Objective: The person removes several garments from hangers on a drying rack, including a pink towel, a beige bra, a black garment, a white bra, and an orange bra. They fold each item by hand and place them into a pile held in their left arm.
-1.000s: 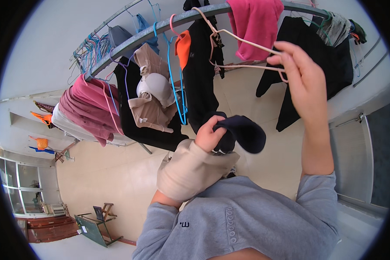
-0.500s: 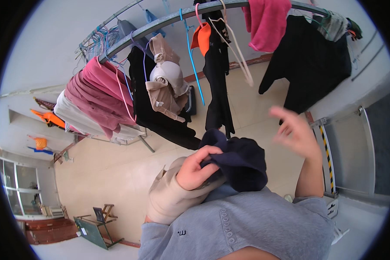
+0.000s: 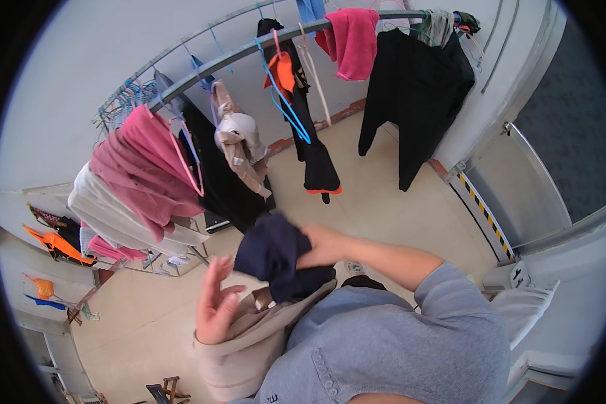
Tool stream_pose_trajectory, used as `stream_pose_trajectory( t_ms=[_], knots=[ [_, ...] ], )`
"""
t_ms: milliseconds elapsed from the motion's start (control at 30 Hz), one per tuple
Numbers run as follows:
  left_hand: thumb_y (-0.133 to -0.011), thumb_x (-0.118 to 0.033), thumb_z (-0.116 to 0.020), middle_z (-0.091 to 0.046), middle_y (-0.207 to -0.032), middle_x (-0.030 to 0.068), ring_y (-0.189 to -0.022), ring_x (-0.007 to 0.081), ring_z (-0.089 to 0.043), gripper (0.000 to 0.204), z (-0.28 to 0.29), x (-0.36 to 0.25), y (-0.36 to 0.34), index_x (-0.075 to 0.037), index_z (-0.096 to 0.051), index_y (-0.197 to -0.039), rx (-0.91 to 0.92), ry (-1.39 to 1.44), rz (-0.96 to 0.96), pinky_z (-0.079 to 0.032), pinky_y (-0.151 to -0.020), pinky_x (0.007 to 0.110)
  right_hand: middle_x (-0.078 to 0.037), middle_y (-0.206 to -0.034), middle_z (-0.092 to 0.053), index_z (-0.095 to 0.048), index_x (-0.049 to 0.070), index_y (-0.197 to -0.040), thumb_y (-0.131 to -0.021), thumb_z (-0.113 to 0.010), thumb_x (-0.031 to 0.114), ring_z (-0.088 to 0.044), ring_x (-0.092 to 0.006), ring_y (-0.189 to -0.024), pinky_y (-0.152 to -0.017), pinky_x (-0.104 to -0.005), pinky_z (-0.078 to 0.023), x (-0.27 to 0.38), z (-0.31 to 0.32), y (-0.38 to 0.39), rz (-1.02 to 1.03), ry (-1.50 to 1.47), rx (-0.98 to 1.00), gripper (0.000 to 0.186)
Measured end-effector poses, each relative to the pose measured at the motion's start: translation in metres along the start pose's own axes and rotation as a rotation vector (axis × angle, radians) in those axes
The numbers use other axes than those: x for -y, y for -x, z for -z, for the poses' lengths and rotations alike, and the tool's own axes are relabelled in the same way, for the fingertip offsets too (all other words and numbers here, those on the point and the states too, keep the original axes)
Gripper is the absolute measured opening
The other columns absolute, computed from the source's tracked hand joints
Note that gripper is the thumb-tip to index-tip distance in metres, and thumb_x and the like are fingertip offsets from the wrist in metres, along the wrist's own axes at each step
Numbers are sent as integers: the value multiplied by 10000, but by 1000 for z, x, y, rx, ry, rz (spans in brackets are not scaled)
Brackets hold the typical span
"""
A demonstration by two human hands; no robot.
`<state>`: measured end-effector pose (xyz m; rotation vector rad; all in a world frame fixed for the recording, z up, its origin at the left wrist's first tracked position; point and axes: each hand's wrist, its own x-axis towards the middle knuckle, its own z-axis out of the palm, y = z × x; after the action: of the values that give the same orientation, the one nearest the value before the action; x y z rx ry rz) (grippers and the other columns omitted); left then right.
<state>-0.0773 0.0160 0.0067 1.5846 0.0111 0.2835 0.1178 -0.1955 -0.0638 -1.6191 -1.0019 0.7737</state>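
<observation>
Dark navy garment (image 3: 276, 256), bunched, sits in front of the person's chest, above a beige cloth (image 3: 249, 337) draped over the left forearm. Right hand (image 3: 326, 246) grips its right edge, fingers closed on the fabric. Left hand (image 3: 215, 306) is just below-left of it, open, fingers spread, holding nothing, not quite touching. Garment lies up & to the right of that open palm. Clothes rail (image 3: 249, 50) w/ hung garments stands well beyond.
</observation>
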Motion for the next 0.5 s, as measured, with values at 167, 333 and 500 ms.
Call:
stream_pose_trajectory(
  t_ms=[167, 333, 500],
  knots=[
    [-1011, -204, -541, -594, -1316, 137, -1213, 227, -569, 469, 110, 94, 34, -46, -437, -1441, -225, -165, 159, -485, -969, 356, -71, -1108, -691, -628, 23, -1201, -831, -760, 234, -647, -165, -991, -919, -329, -501, 103, 17, -21, 162, -548, -54, 446],
    [-1025, -248, -524, -644, -1226, 136, -1120, 219, -625, 421, 116, 120, 2, -37, -481, -1387, -372, 57, 235, -522, -896, 338, -68, -980, -676, -591, -15, -1207, -852, -739, 305, -666, -157, -859, -753, -313, -535, 237, -64, -76, 520, -903, 223, 501],
    [-1034, -287, -503, -679, -1121, 131, -911, 190, -682, 394, 68, 63, -46, -27, -515, -1330, -252, 319, 233, -557, -712, 293, -212, -1268, -557, -309, -77, -1440, -802, -766, 259, -656, -235, -998, -872, -356, -535, 282, -165, -86, 456, -720, 715, 853]
  ],
)
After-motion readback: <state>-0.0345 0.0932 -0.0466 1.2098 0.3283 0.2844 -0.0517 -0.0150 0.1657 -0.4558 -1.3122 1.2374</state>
